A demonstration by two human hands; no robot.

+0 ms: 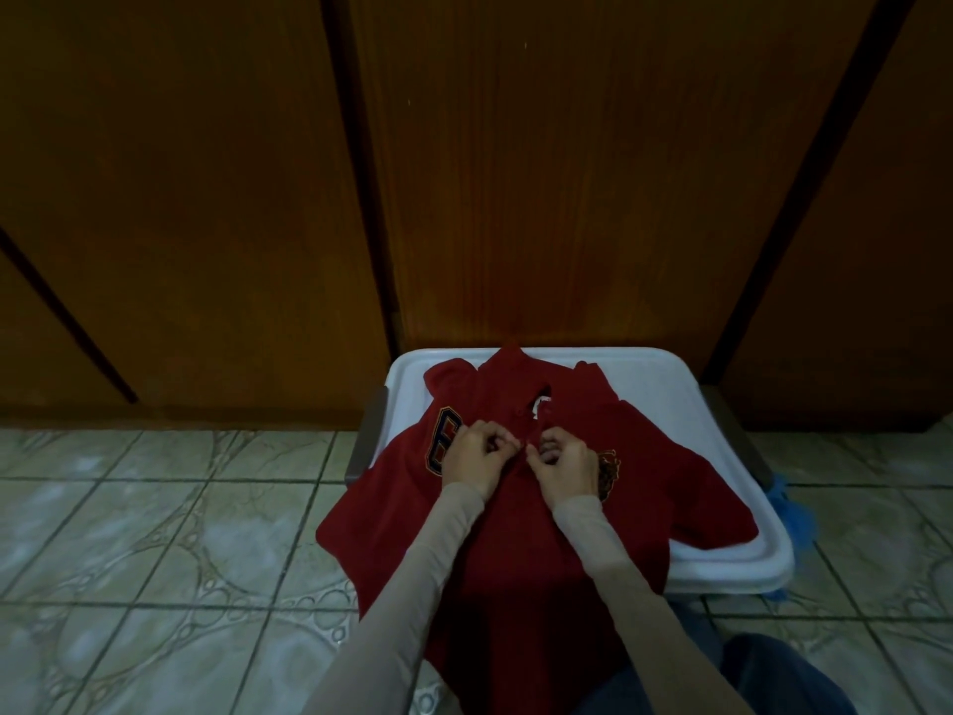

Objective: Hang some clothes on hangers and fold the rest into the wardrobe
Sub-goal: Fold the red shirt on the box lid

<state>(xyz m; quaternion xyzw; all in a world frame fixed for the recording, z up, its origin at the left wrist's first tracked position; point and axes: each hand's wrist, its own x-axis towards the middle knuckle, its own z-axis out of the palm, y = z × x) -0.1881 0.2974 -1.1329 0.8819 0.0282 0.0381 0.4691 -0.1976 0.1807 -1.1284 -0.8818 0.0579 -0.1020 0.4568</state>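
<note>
**Head view: both hands at the placket of a red polo shirt**

Head camera looks down on a red shirt (pixel 495 508) laid front-up across a white plastic lid or tray (pixel 722 456), lower centre of the frame. Collar points toward the top of the frame, hem runs down toward the bottom edge and over the person's lap. Long axis is therefore near-vertical in the picture, straight away from the person.

Left hand (pixel 472 454) and right hand (pixel 564 459) meet at the button strip just below the collar, level with each other, neither nearer. Fingers of both are curled and pinch the cloth at the opening; thumbs and forefingers nearly touch across it. Whether a button is between them cannot be told; too small and dim.

Likely step: fastening or straightening the placket before folding. The coming move turns on that centre line, since both hands sit on it and each side of the shirt lies outward from them, left and right.

Materials:
- Shirt: soft, matte knit, lies limp with rounded folds at the sleeves. A stitched number patch (pixel 447 442) left of the hands, a crest partly hidden by the right hand.
- Tray: smooth, glossy, rounded corners, raised rim.
- Sleeves (pixel 412 585): pale, close-fitting.
- Floor tiles (pixel 154 534): pale, glazed, with a swirled pattern.
- Wardrobe doors (pixel 515 172): dark brown wood, closed, filling the upper frame.
- Blue cloth (pixel 797 523) peeks out right of the tray.
</note>
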